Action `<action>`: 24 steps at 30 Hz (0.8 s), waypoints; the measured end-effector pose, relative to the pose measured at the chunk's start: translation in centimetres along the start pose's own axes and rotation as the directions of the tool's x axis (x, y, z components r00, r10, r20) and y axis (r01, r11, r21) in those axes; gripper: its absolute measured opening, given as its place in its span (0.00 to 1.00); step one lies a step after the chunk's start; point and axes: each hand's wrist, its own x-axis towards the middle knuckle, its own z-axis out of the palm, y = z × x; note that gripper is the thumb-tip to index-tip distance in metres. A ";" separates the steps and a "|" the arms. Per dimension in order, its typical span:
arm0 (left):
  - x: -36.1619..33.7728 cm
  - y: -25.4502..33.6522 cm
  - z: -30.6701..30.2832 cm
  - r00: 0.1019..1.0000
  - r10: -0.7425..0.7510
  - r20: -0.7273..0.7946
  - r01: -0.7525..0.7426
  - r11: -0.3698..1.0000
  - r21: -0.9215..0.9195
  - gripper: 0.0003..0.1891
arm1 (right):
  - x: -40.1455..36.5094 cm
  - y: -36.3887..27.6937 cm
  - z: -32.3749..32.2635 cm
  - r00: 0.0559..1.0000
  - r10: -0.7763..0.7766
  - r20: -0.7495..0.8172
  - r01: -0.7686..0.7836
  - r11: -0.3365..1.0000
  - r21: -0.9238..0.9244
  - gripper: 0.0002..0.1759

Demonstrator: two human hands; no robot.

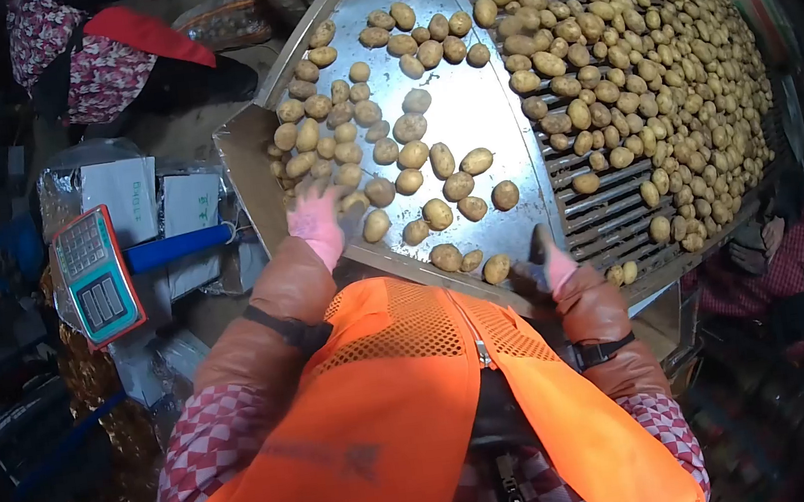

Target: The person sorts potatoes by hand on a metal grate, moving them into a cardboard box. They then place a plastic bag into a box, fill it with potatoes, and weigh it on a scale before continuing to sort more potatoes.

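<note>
Potatoes [410, 128] lie loose on a sheet-metal sorting table [464, 95]. At the table's left corner my left hand [317, 219], in a pink glove with a dirty palm side, reaches in among potatoes; its fingers are spread and slightly blurred. It touches the nearest ones without closing on any. Near the front edge, by the seam between sheet and slats, my right hand [551, 266] rests in a pink and dark glove, thumb apart from the fingers, holding nothing. A few potatoes [496, 268] lie just left of it.
Dense potatoes [669, 72] cover the slatted rack [596, 209] on the right. A wooden side board [254, 169] borders the table. Left stand a digital scale [95, 276] and labelled white boxes [192, 215]. One person [108, 61] is upper left; another person's sleeve [780, 257] is at right.
</note>
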 end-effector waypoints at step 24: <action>16.7 12.5 0.9 0.957 0.187 0.224 -0.016 0.801 -0.599 0.16 | 4.0 -7.0 4.3 0.734 -0.655 -0.180 0.543 0.408 0.733 0.33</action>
